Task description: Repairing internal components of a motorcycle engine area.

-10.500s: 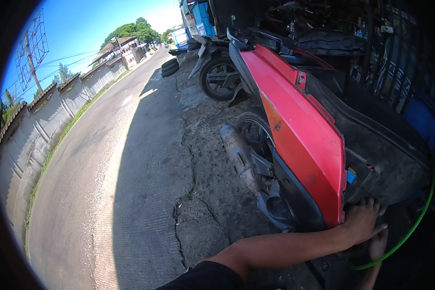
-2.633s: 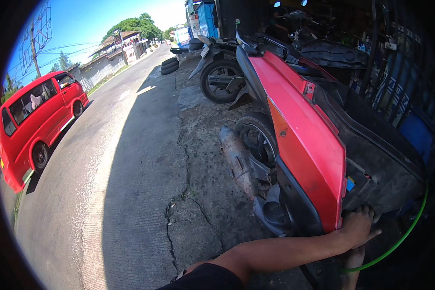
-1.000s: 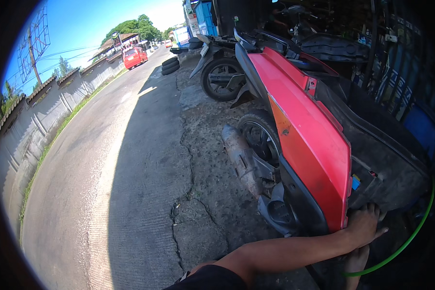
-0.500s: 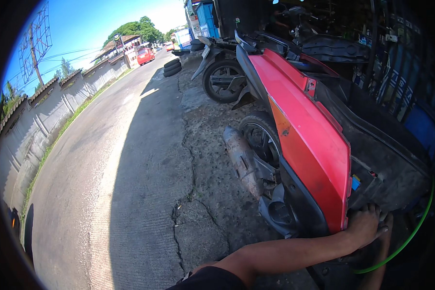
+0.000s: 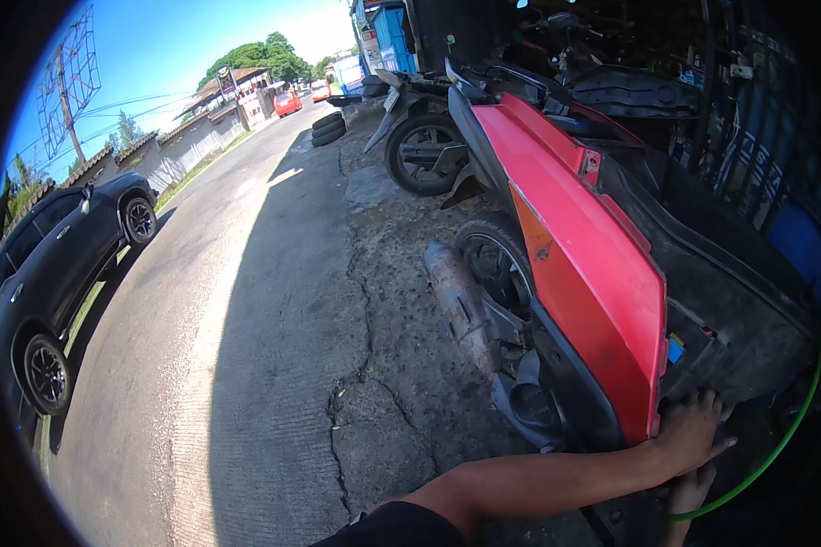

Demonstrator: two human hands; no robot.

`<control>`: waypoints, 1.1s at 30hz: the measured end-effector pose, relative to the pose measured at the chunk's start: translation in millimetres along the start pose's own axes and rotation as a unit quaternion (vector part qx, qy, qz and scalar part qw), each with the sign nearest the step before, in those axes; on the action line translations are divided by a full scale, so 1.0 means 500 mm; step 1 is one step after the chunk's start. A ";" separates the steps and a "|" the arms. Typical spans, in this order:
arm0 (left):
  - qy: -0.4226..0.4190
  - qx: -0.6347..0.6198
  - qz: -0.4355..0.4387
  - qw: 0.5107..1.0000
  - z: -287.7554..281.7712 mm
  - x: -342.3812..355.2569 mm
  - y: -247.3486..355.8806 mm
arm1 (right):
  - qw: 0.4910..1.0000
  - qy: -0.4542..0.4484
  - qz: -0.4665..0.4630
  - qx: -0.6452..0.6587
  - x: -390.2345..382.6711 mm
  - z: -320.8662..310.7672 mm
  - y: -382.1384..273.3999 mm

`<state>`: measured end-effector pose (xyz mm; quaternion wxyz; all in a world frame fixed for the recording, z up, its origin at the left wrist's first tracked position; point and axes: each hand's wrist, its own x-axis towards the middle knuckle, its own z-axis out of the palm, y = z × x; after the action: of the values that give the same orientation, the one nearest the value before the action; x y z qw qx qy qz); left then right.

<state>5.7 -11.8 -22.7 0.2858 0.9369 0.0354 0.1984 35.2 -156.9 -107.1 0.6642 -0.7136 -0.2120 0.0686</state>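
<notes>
A red motor scooter side panel (image 5: 579, 273) with a black lower edge slants across the right half of the view. My left forearm crosses from the lower edge, and my left hand (image 5: 691, 432) lies at the dark underside behind the panel's near end. Its fingers bend over the dark surface, and its thumb stands apart; nothing can be made out in it. Just below it is my right hand (image 5: 691, 490), partly covered by the left, with its fingers in shadow. A small blue piece (image 5: 675, 348) shows on the black body (image 5: 739, 337) above my hands.
A green hose (image 5: 775, 456) curves beside my hands. A rusty exhaust muffler (image 5: 461, 305) and rear wheel (image 5: 497, 255) show below the panel. Another motorbike's wheel (image 5: 421, 153) and stacked tyres (image 5: 327, 129) stand farther off. A dark car (image 5: 68, 242) is on the road at left.
A dark car has come into view on the left of the road. Both hands remain at the panel's near end; the left thumb now points outward and the right hand sits lower.
</notes>
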 end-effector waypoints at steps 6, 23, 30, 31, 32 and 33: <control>0.015 0.004 -0.016 1.000 -0.028 -0.006 0.014 | 0.968 -0.132 0.039 -0.211 0.167 -0.135 -0.008; -0.001 0.010 -0.017 1.000 -0.020 0.004 0.014 | 0.998 -0.011 -0.008 0.063 -0.032 0.035 0.030; 0.007 0.013 0.002 1.000 -0.028 -0.004 0.012 | 0.992 -0.025 0.001 -0.121 0.114 -0.158 0.087; 0.006 0.012 0.003 1.000 -0.028 -0.003 0.011 | 0.992 -0.023 0.002 -0.122 0.144 -0.163 0.072; 0.002 0.015 0.001 1.000 -0.027 -0.001 0.011 | 0.977 -0.064 -0.028 -0.200 0.177 -0.160 0.043; 0.000 0.020 -0.002 1.000 -0.028 -0.001 0.011 | 0.954 -0.107 -0.058 -0.276 0.198 -0.160 0.031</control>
<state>-0.3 -9.1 -9.2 0.2675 0.9424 0.0411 0.1968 158.0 -192.0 -95.2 0.4180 -0.8438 -0.3338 0.0444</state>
